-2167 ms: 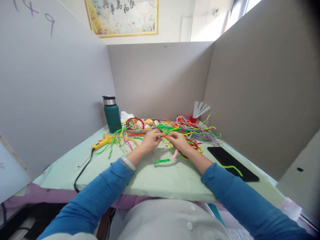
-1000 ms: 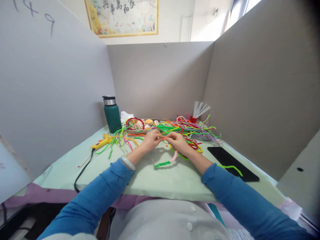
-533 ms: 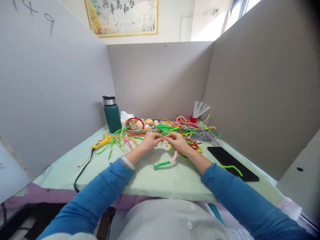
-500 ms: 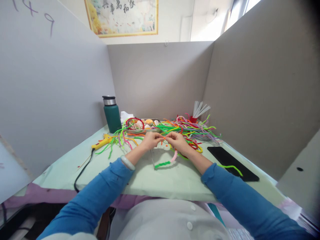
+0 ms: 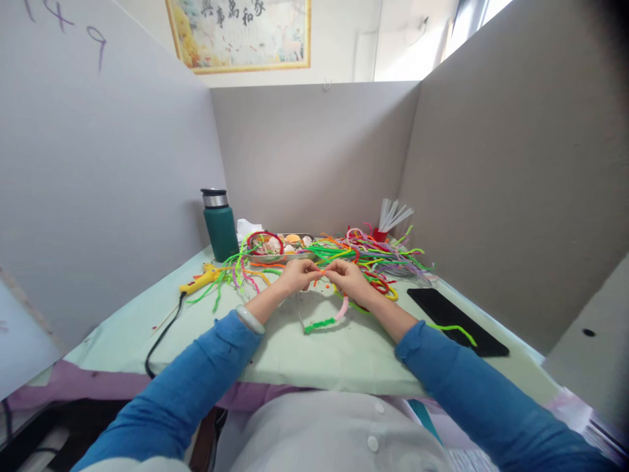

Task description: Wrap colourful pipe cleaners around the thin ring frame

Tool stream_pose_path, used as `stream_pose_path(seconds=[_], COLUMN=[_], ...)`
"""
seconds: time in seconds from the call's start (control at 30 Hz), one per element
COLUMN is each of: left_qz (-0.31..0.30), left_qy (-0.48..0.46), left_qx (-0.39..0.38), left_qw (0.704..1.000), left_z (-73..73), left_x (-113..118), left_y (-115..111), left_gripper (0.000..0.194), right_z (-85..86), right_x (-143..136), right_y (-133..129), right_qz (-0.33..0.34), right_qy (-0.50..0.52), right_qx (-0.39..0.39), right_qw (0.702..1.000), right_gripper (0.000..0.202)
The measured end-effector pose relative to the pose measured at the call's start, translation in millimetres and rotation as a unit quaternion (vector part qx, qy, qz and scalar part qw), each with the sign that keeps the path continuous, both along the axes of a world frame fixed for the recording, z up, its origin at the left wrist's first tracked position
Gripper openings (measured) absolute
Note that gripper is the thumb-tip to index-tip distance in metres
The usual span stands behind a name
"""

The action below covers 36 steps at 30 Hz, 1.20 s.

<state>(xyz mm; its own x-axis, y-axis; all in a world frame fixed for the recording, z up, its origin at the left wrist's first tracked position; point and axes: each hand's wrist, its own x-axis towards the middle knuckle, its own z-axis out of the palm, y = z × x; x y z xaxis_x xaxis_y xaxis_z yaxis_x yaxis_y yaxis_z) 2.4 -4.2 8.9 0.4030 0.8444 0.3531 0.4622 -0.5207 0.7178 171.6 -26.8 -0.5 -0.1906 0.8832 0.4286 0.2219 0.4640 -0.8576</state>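
Fingertips of my left hand (image 5: pixel 299 275) and my right hand (image 5: pixel 345 276) meet in a pinch over the middle of the table. Between them shows a small bit of orange pipe cleaner (image 5: pixel 323 273). Below my hands is a curved wire (image 5: pixel 301 313), bare on its left side. Green fuzzy pipe cleaner (image 5: pixel 319 324) covers its bottom, and a pink fuzzy stretch (image 5: pixel 343 308) rises toward my right hand. My fingers hide where the wire's upper part meets the orange bit. Small orange scraps (image 5: pixel 327 286) lie just beneath.
A heap of colourful pipe cleaners (image 5: pixel 388 259) spreads at the back right, beside a red cup of white sticks (image 5: pixel 390 216). A metal tray (image 5: pixel 280 258) stands behind my hands. Left are a green bottle (image 5: pixel 221 229) and a yellow corded glue gun (image 5: pixel 199 280). Right lies a black mat (image 5: pixel 452 318).
Almost nothing differs. My left hand's fingers have shifted slightly, and less of the orange pipe cleaner shows below the fingertips.
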Motion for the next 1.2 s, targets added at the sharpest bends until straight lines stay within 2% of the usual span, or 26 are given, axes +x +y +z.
stream_pose_path(seconds=[0.3,0.53,0.97,1.2], left_qz=[0.019,-0.030,-0.044,-0.062], left_qy=[0.005,-0.005,-0.027,-0.028], left_qx=[-0.004,-0.038,-0.104,-0.109], left_qw=[1.000,0.999,0.993,0.992], left_z=[0.3,5.4,4.5,1.8], left_x=[0.2,-1.8,-4.6,-5.5], left_y=[-1.0,-6.3,-7.1,-4.0], left_gripper=[0.035,0.038,0.039,0.037], right_z=[1.0,0.3,3.6,2.5], right_x=[-0.3,-0.2,0.9,1.7], right_y=[-0.7,-1.4,-4.9,-3.5], right_qz=[-0.007,-0.003,0.007,0.007], right_qy=[-0.007,-0.010,-0.017,-0.016], right_qx=[0.000,0.001,-0.006,-0.005], right_qw=[1.000,1.000,1.000,1.000], right_gripper=[0.019,0.019,0.019,0.019])
